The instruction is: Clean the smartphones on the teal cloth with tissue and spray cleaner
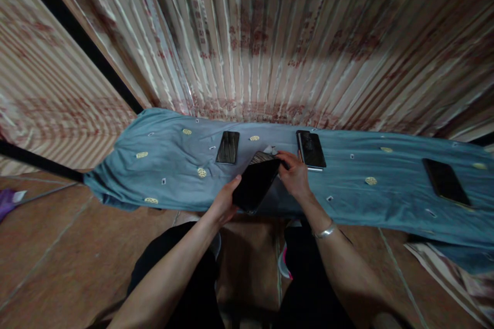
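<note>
Between my hands a black phone (255,184) is tilted over the front edge of the cloth. My left hand (226,200) grips its lower left side, the thumb along the edge. At the phone's upper right corner, the closed fingers of my right hand (294,172) pinch a dark edge; whether this is the phone or a cover on it, I cannot tell. A striped, shiny patch shows along the phone's top. Just behind it lies a small whitish piece (270,149). Another phone (228,147) lies flat to the left, and stacked phones (312,150) lie to the right.
A blue-green patterned cloth (181,159) covers the long narrow surface. A dark phone (445,182) lies far right. Striped curtains (262,41) hang close behind, with black frame bars (85,41) at left. Below is a brown tiled floor (50,241); a purple object (8,204) lies at far left.
</note>
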